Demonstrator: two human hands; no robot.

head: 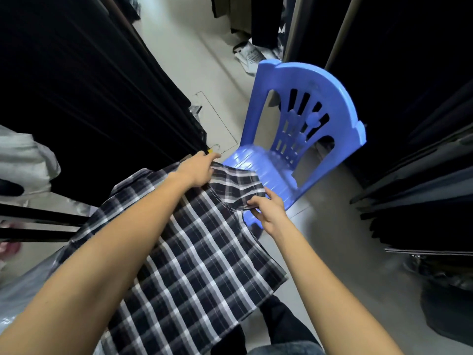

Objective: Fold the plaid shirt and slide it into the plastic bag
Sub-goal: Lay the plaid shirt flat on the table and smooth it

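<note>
A black-and-white plaid shirt (194, 252) lies spread over my lap, its far end reaching the seat of a blue plastic chair. My left hand (198, 170) grips the shirt's far left corner, and a hanger hook with a yellow tip pokes out just beyond its fingers. My right hand (267, 210) pinches the shirt's far right edge near a seam, fingers closed on the cloth. Clear plastic film (15, 303) shows at the lower left, partly under my left arm; I cannot tell whether it is the bag.
The blue chair (304, 129) stands straight ahead, its back to the right. Racks of dark hanging clothes line both sides of the narrow pale-floored aisle. A white printed bag (252, 56) lies on the floor further back. Grey cloth (23, 160) sits at the left.
</note>
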